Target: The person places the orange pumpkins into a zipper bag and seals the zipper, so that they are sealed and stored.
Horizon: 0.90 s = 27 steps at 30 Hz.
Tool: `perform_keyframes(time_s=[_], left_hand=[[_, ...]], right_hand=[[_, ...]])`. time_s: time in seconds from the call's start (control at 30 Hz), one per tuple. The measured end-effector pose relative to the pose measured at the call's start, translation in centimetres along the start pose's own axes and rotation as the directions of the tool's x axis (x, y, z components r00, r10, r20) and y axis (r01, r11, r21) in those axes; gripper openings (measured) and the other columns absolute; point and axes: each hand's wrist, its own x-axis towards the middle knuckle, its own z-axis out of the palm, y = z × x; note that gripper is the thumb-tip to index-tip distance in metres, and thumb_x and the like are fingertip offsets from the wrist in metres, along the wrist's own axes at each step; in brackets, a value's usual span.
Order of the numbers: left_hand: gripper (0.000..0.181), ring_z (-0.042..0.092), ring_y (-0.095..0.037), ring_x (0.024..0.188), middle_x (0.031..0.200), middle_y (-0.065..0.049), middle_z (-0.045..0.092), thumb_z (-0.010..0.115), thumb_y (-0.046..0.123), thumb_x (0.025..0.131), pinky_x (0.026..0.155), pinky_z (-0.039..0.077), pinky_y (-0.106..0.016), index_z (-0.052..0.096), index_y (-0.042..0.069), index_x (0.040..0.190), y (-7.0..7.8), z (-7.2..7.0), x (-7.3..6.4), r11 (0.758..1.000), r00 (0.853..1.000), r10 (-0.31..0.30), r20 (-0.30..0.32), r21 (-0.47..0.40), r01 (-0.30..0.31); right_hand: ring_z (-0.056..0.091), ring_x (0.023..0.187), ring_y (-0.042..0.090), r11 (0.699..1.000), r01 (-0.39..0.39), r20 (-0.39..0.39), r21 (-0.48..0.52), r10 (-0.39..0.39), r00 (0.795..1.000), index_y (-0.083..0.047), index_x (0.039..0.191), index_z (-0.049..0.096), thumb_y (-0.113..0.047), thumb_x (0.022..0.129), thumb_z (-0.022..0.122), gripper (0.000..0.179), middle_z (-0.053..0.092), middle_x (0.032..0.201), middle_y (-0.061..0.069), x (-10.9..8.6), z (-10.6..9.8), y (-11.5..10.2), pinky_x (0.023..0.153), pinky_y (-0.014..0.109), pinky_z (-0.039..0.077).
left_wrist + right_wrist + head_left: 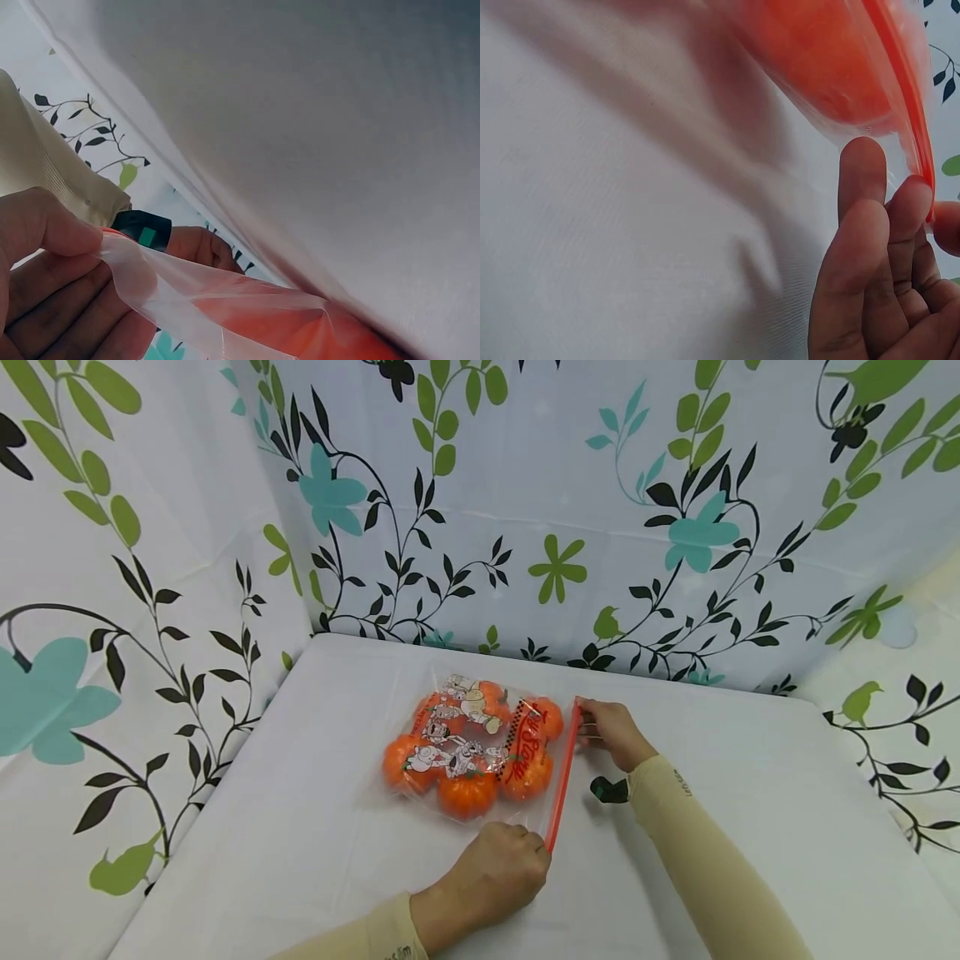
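A clear zip bag [480, 739] with cartoon print and a red zip strip [564, 777] along its right side holds several small orange pumpkins [467, 795]. My left hand [498, 872] pinches the near corner of the bag by the strip. In the left wrist view, the thumb of that hand [45, 247] presses the clear plastic [135, 270] against the fingers. My right hand [611, 731] pinches the far end of the red strip. The right wrist view shows its fingers [859, 240] at the strip's end, with an orange pumpkin [817, 60] behind the plastic.
The bag is over a table with a white cloth [300, 760]. A curtain [465, 518] printed with leaves and flowers stands behind the table and along its sides. A dark wrist camera [609, 790] sits under my right wrist.
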Motion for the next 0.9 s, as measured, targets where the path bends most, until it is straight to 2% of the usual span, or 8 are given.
perform_keyframes(time_s=[0.2,0.33,0.43,0.53,0.63,0.73,0.83,0.9], left_hand=[[0.011,0.058,-0.007,0.054,0.063,0.008,0.063,0.075,0.019,0.083,0.043,0.038,-0.024,0.077,0.019,0.072,0.5,-0.1,0.4,1.0,1.0,0.013,0.003,0.01,-0.013],[0.011,0.057,-0.007,0.053,0.063,0.008,0.063,0.076,0.019,0.083,0.042,0.036,-0.025,0.076,0.02,0.072,0.6,0.1,0.4,1.0,0.998,-0.003,0.056,-0.013,0.003],[0.011,0.056,-0.008,0.052,0.062,0.008,0.062,0.076,0.019,0.083,0.042,0.034,-0.025,0.076,0.02,0.072,0.5,0.3,0.4,0.998,0.994,-0.027,0.101,-0.047,0.032],[0.008,0.056,-0.008,0.053,0.065,0.007,0.063,0.077,0.021,0.084,0.043,0.037,-0.023,0.077,0.018,0.077,0.3,0.3,0.6,0.992,0.987,-0.061,0.15,-0.098,0.077],[0.008,0.057,-0.008,0.055,0.067,0.008,0.065,0.077,0.024,0.085,0.048,0.042,-0.022,0.077,0.018,0.08,0.0,0.0,1.0,0.974,0.97,-0.111,0.216,-0.17,0.15],[0.019,0.053,-0.006,0.054,0.063,0.01,0.061,0.077,0.033,0.087,0.051,0.041,-0.022,0.073,0.02,0.074,-0.5,-0.6,1.4,0.943,0.946,-0.156,0.283,-0.242,0.228],[0.029,0.049,-0.005,0.052,0.06,0.012,0.056,0.075,0.043,0.087,0.049,0.036,-0.022,0.068,0.021,0.069,-1.2,-1.1,1.7,0.925,0.945,-0.177,0.275,-0.281,0.255],[0.031,0.048,-0.004,0.053,0.061,0.012,0.056,0.073,0.045,0.088,0.047,0.035,-0.02,0.068,0.02,0.071,-1.9,-1.4,1.9,0.919,0.955,-0.188,0.229,-0.304,0.253]], right_hand=[[0.061,0.081,0.016,0.999,-0.025,-0.001,0.043,0.025,1.0,0.0,0.125,0.056,-0.038,0.105,0.051,0.044,0.058,0.101,0.007,0.1,-0.1,0.4,0.075,0.025,0.055],[0.062,0.081,0.015,0.998,-0.019,-0.003,0.056,0.019,1.0,0.001,0.124,0.056,-0.039,0.104,0.052,0.044,0.059,0.099,0.005,0.1,-0.1,0.6,0.075,0.026,0.056],[0.062,0.08,0.014,0.997,-0.019,-0.008,0.071,0.02,1.0,0.0,0.123,0.057,-0.039,0.104,0.052,0.043,0.06,0.098,0.005,0.0,-0.1,0.8,0.075,0.026,0.056],[0.063,0.083,0.015,0.995,-0.017,-0.003,0.101,0.018,1.0,-0.001,0.124,0.057,-0.038,0.105,0.052,0.042,0.06,0.1,0.005,0.1,0.0,1.0,0.077,0.027,0.057],[0.064,0.085,0.016,0.989,-0.03,-0.002,0.147,0.031,1.0,-0.002,0.126,0.058,-0.036,0.105,0.053,0.04,0.061,0.102,0.006,0.1,0.1,1.3,0.079,0.03,0.057],[0.065,0.087,0.017,0.983,-0.047,0.007,0.176,0.047,0.999,-0.002,0.131,0.057,-0.033,0.104,0.055,0.041,0.063,0.104,0.007,0.1,0.1,1.5,0.081,0.031,0.058],[0.067,0.09,0.017,0.984,-0.042,0.015,0.171,0.04,0.999,-0.001,0.135,0.056,-0.032,0.103,0.057,0.044,0.065,0.109,0.009,-0.2,0.2,1.6,0.082,0.031,0.058],[0.068,0.094,0.017,0.993,-0.014,0.033,0.12,0.01,0.999,0.0,0.139,0.054,-0.033,0.103,0.057,0.049,0.066,0.116,0.012,-0.5,0.2,1.5,0.083,0.032,0.058]])
